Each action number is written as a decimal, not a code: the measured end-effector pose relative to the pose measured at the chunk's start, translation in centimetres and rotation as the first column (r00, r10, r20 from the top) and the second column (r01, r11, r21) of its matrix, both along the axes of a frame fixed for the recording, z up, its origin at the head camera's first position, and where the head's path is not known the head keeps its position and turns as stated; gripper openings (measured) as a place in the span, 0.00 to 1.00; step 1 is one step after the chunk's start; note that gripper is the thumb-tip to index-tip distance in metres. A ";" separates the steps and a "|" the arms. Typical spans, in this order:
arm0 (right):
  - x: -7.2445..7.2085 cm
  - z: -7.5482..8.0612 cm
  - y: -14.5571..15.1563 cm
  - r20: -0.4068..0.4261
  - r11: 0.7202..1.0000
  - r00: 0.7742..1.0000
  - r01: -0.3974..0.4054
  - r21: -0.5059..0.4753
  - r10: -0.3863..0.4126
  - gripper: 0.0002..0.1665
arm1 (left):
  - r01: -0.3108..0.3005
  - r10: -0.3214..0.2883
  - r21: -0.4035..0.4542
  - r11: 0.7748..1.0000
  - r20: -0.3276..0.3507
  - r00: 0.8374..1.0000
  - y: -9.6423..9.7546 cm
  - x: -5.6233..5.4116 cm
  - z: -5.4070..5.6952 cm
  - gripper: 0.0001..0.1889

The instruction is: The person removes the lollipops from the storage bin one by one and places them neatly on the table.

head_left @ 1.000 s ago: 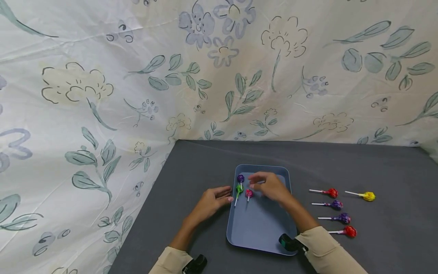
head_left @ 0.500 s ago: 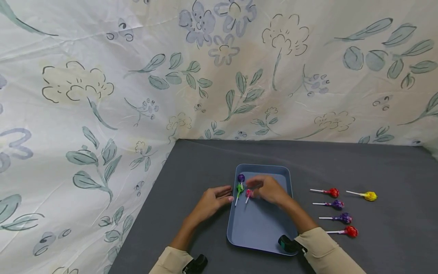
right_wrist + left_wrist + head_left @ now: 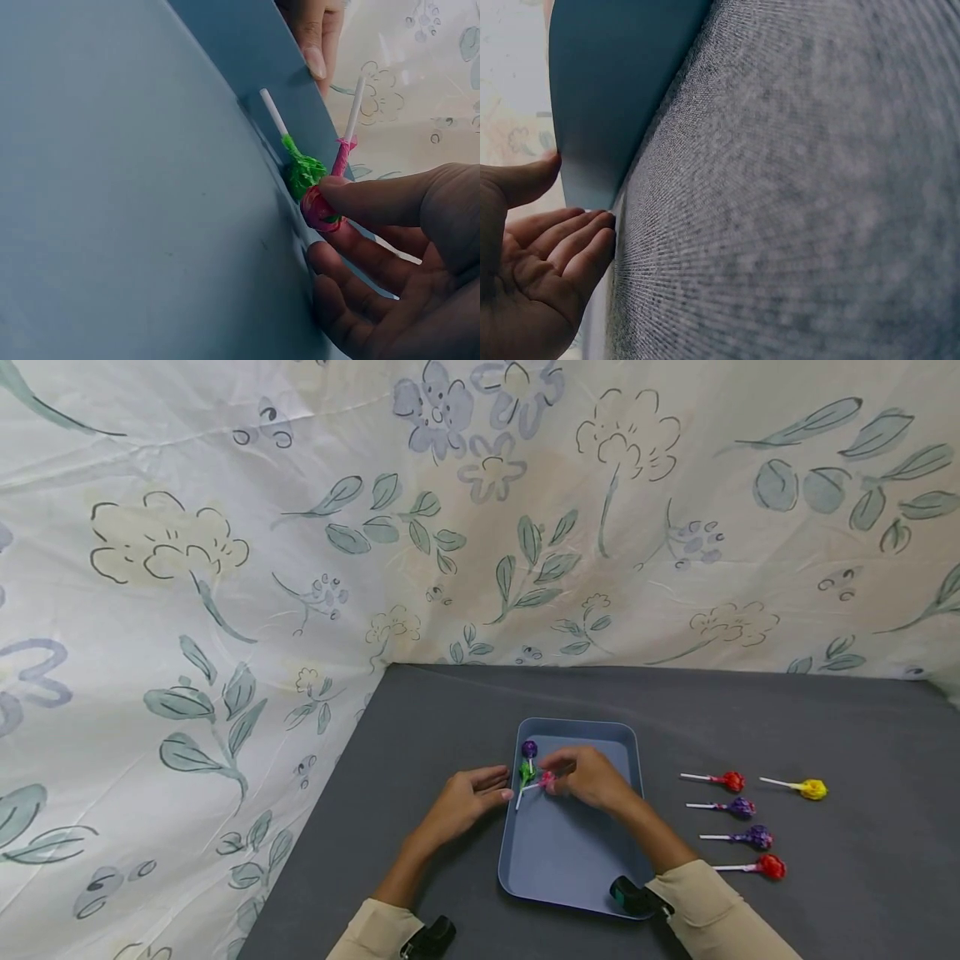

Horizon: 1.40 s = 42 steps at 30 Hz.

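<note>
My right hand (image 3: 592,777) is over the tray and pinches the head of a pink lollipop (image 3: 321,210) between thumb and fingers. That lollipop's white stick points left in the head view, across the green lollipop (image 3: 305,171). The green one lies along the left side of the blue-grey tray (image 3: 570,877), with a purple lollipop (image 3: 529,749) just above it. At the tray's left edge, my left hand (image 3: 461,806) has its fingers extended; in the left wrist view the thumb (image 3: 536,182) touches the tray wall and the palm holds nothing.
Right of the tray, on the dark grey cloth (image 3: 450,710), lie two red lollipops, the upper one (image 3: 733,781) and the lower one (image 3: 771,867), two purple lollipops (image 3: 759,837) and a yellow lollipop (image 3: 813,789). A floral curtain (image 3: 480,568) stands behind and to the left.
My right hand has closed on the pink lollipop, and its stick has swung from pointing down to pointing left. The left hand stays put.
</note>
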State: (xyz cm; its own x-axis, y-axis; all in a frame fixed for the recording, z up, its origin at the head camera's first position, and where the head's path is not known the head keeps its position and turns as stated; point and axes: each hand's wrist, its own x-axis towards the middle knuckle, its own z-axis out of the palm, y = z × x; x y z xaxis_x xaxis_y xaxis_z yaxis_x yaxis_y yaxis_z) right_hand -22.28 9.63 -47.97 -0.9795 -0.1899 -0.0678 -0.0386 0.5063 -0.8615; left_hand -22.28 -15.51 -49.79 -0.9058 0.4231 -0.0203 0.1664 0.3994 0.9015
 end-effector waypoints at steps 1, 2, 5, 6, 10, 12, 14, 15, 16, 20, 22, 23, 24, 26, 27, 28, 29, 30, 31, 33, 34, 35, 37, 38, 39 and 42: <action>0.0 0.1 0.1 0.000 1.000 1.000 0.004 0.000 -0.004 0.16 | 0.000 0.000 -0.003 1.000 -0.001 1.000 0.0 0.0 0.0 0.29; 0.1 0.1 0.1 -0.001 1.000 1.000 0.008 -0.004 -0.008 0.15 | 0.001 -0.001 -0.003 1.000 -0.001 1.000 0.0 0.0 0.0 0.29; 0.2 0.4 0.4 0.010 0.999 0.999 0.031 -0.024 -0.031 0.15 | 0.004 -0.004 -0.001 1.000 0.000 1.000 0.0 -0.1 0.0 0.29; 0.2 0.6 0.6 0.014 0.999 0.999 0.037 -0.035 -0.036 0.15 | 0.004 -0.004 0.001 1.000 0.001 1.000 0.0 -0.1 0.0 0.29; 0.5 1.1 1.0 0.024 0.996 0.999 0.048 -0.076 -0.047 0.16 | 0.011 -0.011 0.013 1.000 0.006 1.000 -0.1 -0.1 0.1 0.29; 0.7 1.4 1.2 0.020 0.994 0.999 0.052 -0.094 -0.050 0.17 | 0.012 -0.012 0.018 1.000 0.007 1.000 -0.1 -0.1 0.1 0.29; 0.9 1.7 1.4 0.009 0.993 0.998 0.056 -0.105 -0.055 0.16 | 0.014 -0.014 0.025 1.000 0.011 1.000 -0.1 -0.1 0.1 0.29; 1.0 1.9 1.5 0.004 0.992 0.998 0.055 -0.114 -0.055 0.17 | 0.015 -0.015 0.029 0.999 0.013 1.000 -0.1 -0.1 0.1 0.30; 1.1 2.0 1.6 0.006 0.990 0.998 0.063 -0.124 -0.062 0.16 | 0.015 -0.016 0.031 0.999 0.014 1.000 -0.1 -0.1 0.1 0.30; 1.6 2.4 2.3 -0.011 0.985 0.997 0.070 -0.156 -0.072 0.16 | 0.018 -0.019 0.041 0.999 0.020 1.000 -0.2 0.0 0.2 0.30; 1.9 2.6 2.6 -0.018 0.984 0.996 0.082 -0.160 -0.086 0.15 | 0.020 -0.021 0.043 0.999 0.021 1.000 -0.2 0.0 0.2 0.30; 2.0 2.6 2.8 -0.026 0.984 0.995 0.091 -0.155 -0.096 0.15 | 0.021 -0.021 0.040 0.999 0.018 1.000 -0.2 0.0 0.2 0.29; 2.1 2.7 2.9 -0.031 0.984 0.994 0.099 -0.148 -0.105 0.15 | 0.020 -0.021 0.039 0.999 0.018 1.000 -0.2 0.0 0.2 0.29; 2.4 2.8 3.3 -0.037 0.984 0.992 0.117 -0.138 -0.123 0.15 | 0.018 -0.019 0.036 0.999 0.018 1.000 -0.2 0.0 0.1 0.29; 2.5 2.9 3.4 -0.035 0.982 0.991 0.127 -0.138 -0.133 0.15 | 0.017 -0.018 0.034 0.999 0.018 1.000 -0.2 0.0 0.1 0.29; 2.6 3.0 3.6 -0.034 0.982 0.990 0.131 -0.139 -0.137 0.15 | 0.016 -0.017 0.033 0.999 0.017 1.000 -0.2 -0.1 0.1 0.29; 2.8 3.1 3.7 -0.031 0.981 0.989 0.138 -0.140 -0.143 0.16 | 0.016 -0.016 0.031 0.999 0.017 1.000 -0.2 -0.1 0.1 0.29; 2.9 3.1 3.8 -0.025 0.980 0.989 0.140 -0.143 -0.145 0.16 | 0.014 -0.014 0.032 0.999 0.020 1.000 -0.2 -0.1 0.0 0.29; 3.1 3.3 4.0 -0.019 0.979 0.989 0.142 -0.147 -0.147 0.17 | 0.014 -0.015 0.031 0.999 0.020 1.000 -0.2 -0.1 0.0 0.29; 3.5 3.5 4.3 -0.006 0.977 0.988 0.150 -0.151 -0.153 0.18 | 0.016 -0.016 0.028 0.999 0.020 1.000 -0.2 -0.1 -0.1 0.30; 3.6 3.6 4.4 -0.005 0.976 0.988 0.153 -0.154 -0.156 0.18 | 0.016 -0.017 0.027 1.000 0.022 1.000 -0.2 -0.1 -0.1 0.30; 3.8 3.6 4.6 -0.007 0.975 0.987 0.156 -0.157 -0.159 0.18 | 0.018 -0.019 0.025 1.000 0.021 1.000 -0.3 -0.1 -0.2 0.30; 4.2 3.8 5.0 -0.019 0.973 0.987 0.156 -0.168 -0.161 0.19 | 0.020 -0.021 0.023 1.000 0.020 1.000 -0.3 -0.1 -0.2 0.30; 4.4 3.8 5.2 -0.028 0.972 0.986 0.157 -0.174 -0.164 0.19 | 0.021 -0.021 0.024 0.999 0.020 1.000 -0.2 -0.1 -0.1 0.30; 4.5 3.8 5.4 -0.038 0.972 0.986 0.155 -0.179 -0.164 0.19 | 0.022 -0.023 0.025 0.999 0.020 1.000 -0.3 -0.1 -0.1 0.30; 5.0 3.9 6.1 -0.059 0.970 0.984 0.157 -0.185 -0.171 0.19 | 0.023 -0.023 0.026 0.999 0.018 1.000 -0.3 -0.1 -0.1 0.30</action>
State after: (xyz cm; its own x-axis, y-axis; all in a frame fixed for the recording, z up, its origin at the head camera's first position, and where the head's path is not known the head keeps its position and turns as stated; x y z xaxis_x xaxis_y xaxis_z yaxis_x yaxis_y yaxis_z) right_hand -17.32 15.77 -44.11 -0.9992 -0.0289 0.0260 -0.0344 0.3489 -0.9365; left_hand -22.34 -15.78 -49.84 -0.8954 0.4445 -0.0256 0.1585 0.3720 0.9146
